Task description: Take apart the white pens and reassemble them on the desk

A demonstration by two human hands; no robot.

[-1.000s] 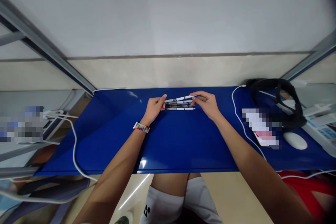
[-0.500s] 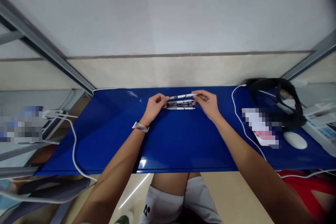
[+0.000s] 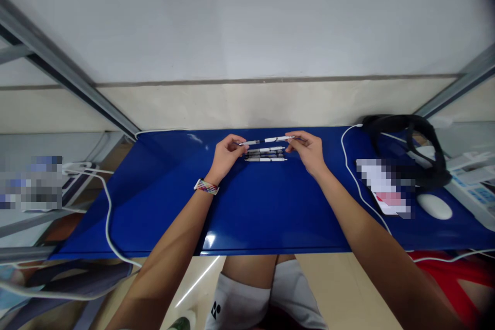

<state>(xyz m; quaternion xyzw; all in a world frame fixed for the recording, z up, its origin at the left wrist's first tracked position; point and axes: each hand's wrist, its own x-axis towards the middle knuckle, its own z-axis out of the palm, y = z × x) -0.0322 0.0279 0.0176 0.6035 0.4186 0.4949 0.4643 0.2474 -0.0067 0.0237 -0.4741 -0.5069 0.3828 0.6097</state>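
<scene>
Holding a pen by one end, the right hand is clamping it between thumb and fingers. The left hand is touching the opposite end; cannot tell if gripping. The pen is spanning both hands; other pens are lying on the surface between the hands.

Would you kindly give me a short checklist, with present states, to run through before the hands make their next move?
1. Left hand at the left end of the held pen: ok.
2. Right hand at that pen's right end: ok, fingers pinching it.
3. Held pen apart from the other pens in the view: ok, a blue gap shows.
4. Held pen lifted off the blue table: cannot tell from this single view.
5. Other pens countable: not ok, they lie too closely bunched.
6. White mouse apart from both hands: ok.
</scene>
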